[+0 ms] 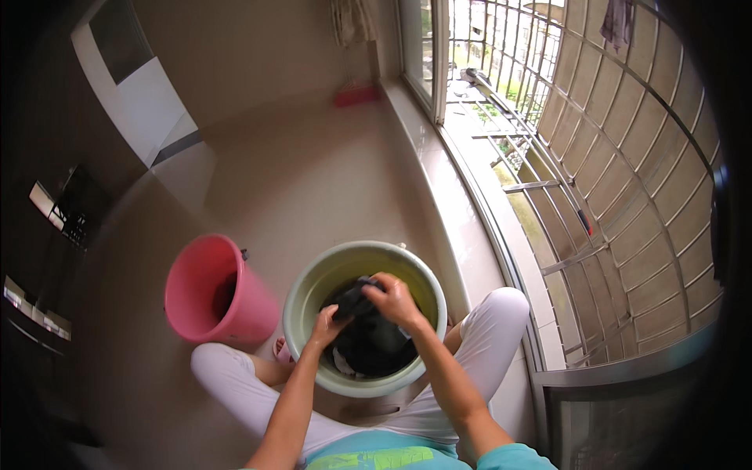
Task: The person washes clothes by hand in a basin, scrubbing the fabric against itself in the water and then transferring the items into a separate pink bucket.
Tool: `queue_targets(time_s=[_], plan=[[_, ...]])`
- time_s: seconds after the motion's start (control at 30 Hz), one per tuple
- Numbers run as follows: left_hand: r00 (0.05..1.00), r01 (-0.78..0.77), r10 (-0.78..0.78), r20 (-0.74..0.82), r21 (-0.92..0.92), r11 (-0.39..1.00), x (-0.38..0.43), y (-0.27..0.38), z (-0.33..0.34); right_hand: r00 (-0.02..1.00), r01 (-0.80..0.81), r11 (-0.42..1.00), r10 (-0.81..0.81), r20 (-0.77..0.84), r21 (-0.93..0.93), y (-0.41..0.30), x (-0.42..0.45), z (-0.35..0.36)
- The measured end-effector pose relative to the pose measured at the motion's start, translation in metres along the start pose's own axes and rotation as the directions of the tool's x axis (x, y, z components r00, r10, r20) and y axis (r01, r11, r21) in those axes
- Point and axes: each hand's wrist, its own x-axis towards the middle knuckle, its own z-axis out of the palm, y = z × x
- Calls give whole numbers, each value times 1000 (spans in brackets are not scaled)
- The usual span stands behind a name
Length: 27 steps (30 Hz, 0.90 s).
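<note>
Between my knees stands a round pale green plastic basin (302, 343) with dark wet cloth (376, 343) in it. My left hand (329, 326) grips the left side of a bunched black cloth (355, 298) above the basin's middle. On the other side of that bunch, my right hand (395, 298) has its fingers curled over the cloth's upper edge. A small patch of lighter cloth (342, 361) shows low in the basin at the left. Where the bunched cloth ends and the cloth beneath begins cannot be told.
A pink plastic bucket (255, 311) with something dark inside stands left of the basin. At my right runs a raised tiled ledge (452, 200) below a sliding window, with metal bars (587, 235) beyond. A red dustpan (356, 96) lies by the far wall.
</note>
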Motion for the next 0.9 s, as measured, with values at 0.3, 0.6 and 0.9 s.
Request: queue_targets(time_s=[0.3, 0.6, 0.9], plan=[[815, 434, -489, 312, -887, 157, 2, 69, 25, 994, -95, 924, 107, -12, 371, 21, -17, 13], [926, 327, -281, 253, -910, 256, -7, 30, 54, 998, 30, 837, 2, 58, -546, 7, -33, 66], [867, 422, -356, 350, -894, 149, -16, 22, 45, 999, 22, 866, -8, 31, -500, 9, -44, 66]])
